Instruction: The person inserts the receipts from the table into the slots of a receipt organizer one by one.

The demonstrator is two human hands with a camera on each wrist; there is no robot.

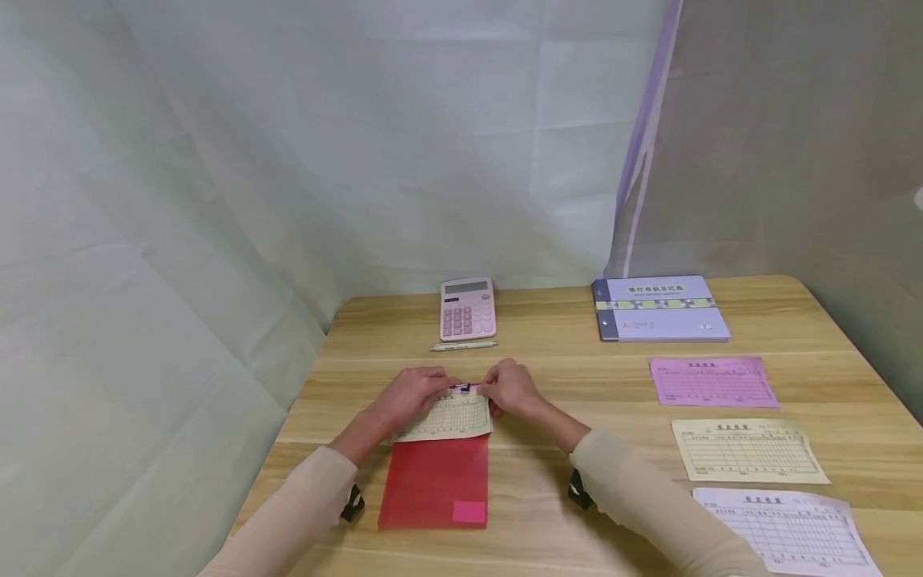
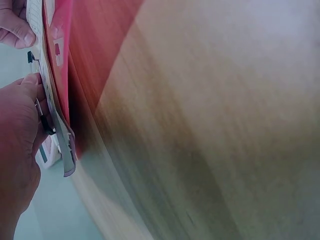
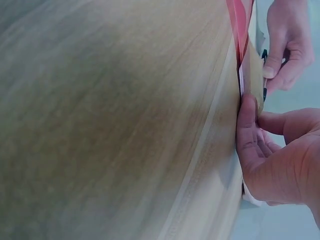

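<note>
Thin yellow paper lies over a see-through red plastic folder on the wood-grained surface. The left hand pinches a narrow metal clip with black ends; the right hand pinches the paper's edge. A pink calculator and slim pen lie beyond, three paper slips rightward.

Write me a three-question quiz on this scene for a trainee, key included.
1. True or false: the calculator lies farther from the person than the pen.
2. Which loose slip lies nearest the lavender ledger: (a) white, (b) pink or (c) yellow?
3. Fill in: the right hand pinches a yellow slip over a ____ folder.

Key: 1. True. 2. b, the pink slip. 3. Red.
</note>
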